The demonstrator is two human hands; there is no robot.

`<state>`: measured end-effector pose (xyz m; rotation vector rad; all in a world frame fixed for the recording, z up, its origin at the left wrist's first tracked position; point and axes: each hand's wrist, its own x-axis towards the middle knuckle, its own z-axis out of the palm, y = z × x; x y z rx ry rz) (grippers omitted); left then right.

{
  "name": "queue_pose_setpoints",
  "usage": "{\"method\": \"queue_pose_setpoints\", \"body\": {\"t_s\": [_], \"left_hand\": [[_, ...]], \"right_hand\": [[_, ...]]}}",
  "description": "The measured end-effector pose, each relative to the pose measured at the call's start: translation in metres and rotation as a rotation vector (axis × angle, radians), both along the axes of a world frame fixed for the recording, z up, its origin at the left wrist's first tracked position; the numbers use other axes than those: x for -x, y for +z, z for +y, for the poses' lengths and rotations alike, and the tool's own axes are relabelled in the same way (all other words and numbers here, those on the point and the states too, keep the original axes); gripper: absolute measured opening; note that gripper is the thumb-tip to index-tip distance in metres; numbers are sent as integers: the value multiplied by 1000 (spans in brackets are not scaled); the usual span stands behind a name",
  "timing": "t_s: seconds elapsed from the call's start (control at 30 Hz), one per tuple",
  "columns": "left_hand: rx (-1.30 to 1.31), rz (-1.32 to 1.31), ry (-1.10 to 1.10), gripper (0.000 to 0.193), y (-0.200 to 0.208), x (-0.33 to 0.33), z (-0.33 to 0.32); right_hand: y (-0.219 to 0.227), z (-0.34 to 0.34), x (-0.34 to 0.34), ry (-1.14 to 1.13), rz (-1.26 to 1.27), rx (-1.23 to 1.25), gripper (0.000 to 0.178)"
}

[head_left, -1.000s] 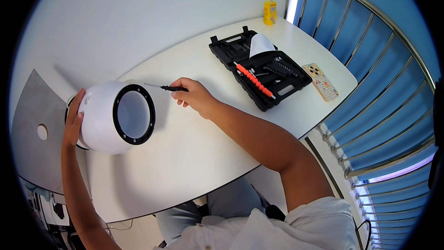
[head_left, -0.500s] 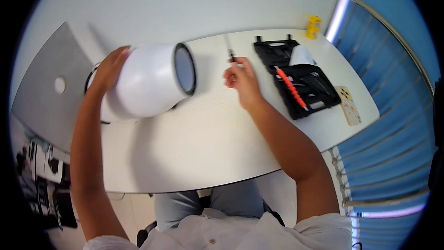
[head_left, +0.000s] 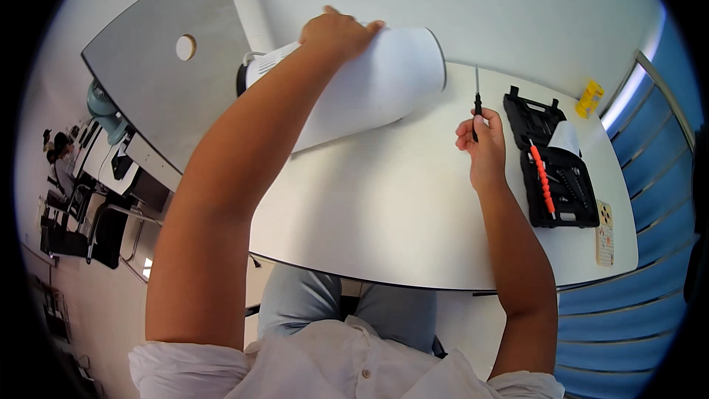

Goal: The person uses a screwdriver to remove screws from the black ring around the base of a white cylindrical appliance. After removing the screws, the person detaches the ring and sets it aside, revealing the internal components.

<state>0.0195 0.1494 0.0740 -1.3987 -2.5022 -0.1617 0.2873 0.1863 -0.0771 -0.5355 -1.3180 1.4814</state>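
Note:
A white cylindrical appliance (head_left: pixel 384 81) lies on its side on the white table, with vent slots and a dark base at its left end. My left hand (head_left: pixel 336 35) grips its upper far side, the thumb stretched toward the right; some of the fingers are hidden. My left forearm covers part of the casing. To the right, my right hand (head_left: pixel 484 137) holds a screwdriver (head_left: pixel 478 103) by its black handle, the thin metal shaft pointing up and away from me. It is apart from the appliance.
An open black tool case (head_left: pixel 580 210) at the right holds an orange-red flexible shaft (head_left: pixel 541 177). A patterned phone (head_left: pixel 605 236) and a yellow box (head_left: pixel 589 98) lie nearby. A grey partition (head_left: pixel 155 77) stands left; a metal railing (head_left: pixel 650 74) runs beyond the table's right edge.
The view has swung left, so things sit farther right. The appliance has turned, and its dark-rimmed round end face no longer shows. The screwdriver stays in my right hand.

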Motion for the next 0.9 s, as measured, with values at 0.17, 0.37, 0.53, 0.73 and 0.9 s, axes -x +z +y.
{"method": "queue_pose_setpoints", "body": {"t_s": [0.17,0.37,0.53,0.73,0.9], "left_hand": [[-46,-188,-398,73,32,63,-34],[-305,-485,-318,70,12,161,-118],[-734,-1005,-214,83,-70,203,-171],[-981,-1469,-318,93,-169,185,-132],[-1118,-1582,-356,87,-200,183,-103]], "right_hand": [[-5,0,4,15,-15,-94,29],[-3,-16,5,-110,-262,-429,24],[-4,-32,18,-308,-402,-904,18],[9,-59,46,-196,-477,-541,20],[23,-100,89,-369,-627,-952,35]]}}
